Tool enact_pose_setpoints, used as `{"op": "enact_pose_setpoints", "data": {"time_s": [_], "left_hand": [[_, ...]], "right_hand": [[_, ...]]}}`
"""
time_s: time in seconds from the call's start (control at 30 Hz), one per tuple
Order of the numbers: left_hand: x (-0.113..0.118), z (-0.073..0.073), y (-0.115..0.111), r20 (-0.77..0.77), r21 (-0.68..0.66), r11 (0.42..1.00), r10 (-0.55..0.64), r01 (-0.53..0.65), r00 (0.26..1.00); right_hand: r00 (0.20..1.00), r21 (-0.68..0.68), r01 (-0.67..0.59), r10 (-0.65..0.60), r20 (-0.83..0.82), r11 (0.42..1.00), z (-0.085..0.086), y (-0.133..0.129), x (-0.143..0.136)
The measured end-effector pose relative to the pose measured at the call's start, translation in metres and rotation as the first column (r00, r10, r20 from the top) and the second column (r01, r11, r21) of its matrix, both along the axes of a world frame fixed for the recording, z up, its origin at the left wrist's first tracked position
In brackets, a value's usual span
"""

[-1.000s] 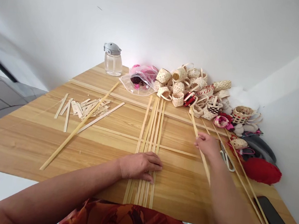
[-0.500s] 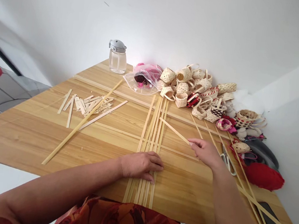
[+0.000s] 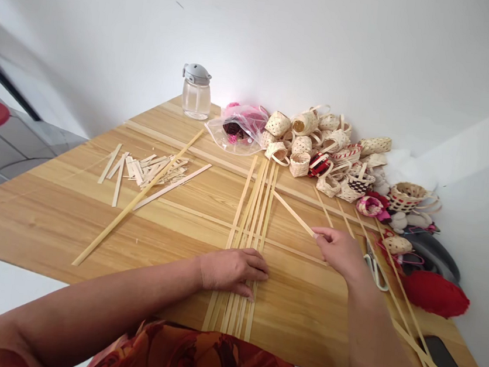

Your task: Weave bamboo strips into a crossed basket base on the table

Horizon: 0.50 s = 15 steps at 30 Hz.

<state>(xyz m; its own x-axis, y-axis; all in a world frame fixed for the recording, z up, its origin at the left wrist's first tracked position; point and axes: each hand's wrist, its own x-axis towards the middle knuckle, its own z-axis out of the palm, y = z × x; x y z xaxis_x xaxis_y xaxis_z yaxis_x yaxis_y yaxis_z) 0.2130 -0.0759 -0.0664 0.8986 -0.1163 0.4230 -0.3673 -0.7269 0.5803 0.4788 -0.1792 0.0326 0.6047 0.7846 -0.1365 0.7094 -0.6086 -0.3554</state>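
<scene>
Several long pale bamboo strips [image 3: 248, 207] lie side by side, running from the back of the table toward my body. One thin crosswise strip [image 3: 197, 213] passes through them near the middle. My left hand [image 3: 234, 271] rests on the near part of the lengthwise strips, fingers stretched out and holding nothing. To the right, my right hand [image 3: 338, 250] pinches the end of a short flat bamboo strip [image 3: 294, 213]. That strip slants away to the left, its far tip beside the rightmost lengthwise strip. Whether the tip touches it, I cannot tell.
Small woven baskets [image 3: 302, 146] are heaped at the back. A water bottle [image 3: 197, 93] and a plastic bag [image 3: 236, 135] stand left of them. Short strip offcuts [image 3: 153, 170] lie left. Scissors [image 3: 376, 269], a red fuzzy item [image 3: 437, 293] and a phone [image 3: 455, 366] are right.
The short strip's tip has shifted slightly right, from over the lengthwise strips to their right edge. My left hand stays in place. The whole view has shifted a little.
</scene>
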Motion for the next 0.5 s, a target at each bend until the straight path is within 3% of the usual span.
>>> {"op": "enact_pose_setpoints", "data": {"time_s": [0.2,0.37,0.5], "left_hand": [[0.0,0.0,0.0,0.007,0.003,1.0,-0.003,0.003,1.0],[0.001,-0.001,0.0,0.015,0.01,1.0,-0.001,0.001,1.0],[0.001,-0.001,0.0,0.027,0.008,1.0,-0.01,0.01,1.0]], "right_hand": [[0.948,0.042,0.099,-0.081,-0.306,0.994,-0.016,0.006,-0.003],[0.716,0.177,0.228,-0.042,-0.696,0.957,-0.039,0.006,0.004],[0.58,0.167,0.266,-0.019,-0.815,0.949,-0.05,0.001,0.01]]}}
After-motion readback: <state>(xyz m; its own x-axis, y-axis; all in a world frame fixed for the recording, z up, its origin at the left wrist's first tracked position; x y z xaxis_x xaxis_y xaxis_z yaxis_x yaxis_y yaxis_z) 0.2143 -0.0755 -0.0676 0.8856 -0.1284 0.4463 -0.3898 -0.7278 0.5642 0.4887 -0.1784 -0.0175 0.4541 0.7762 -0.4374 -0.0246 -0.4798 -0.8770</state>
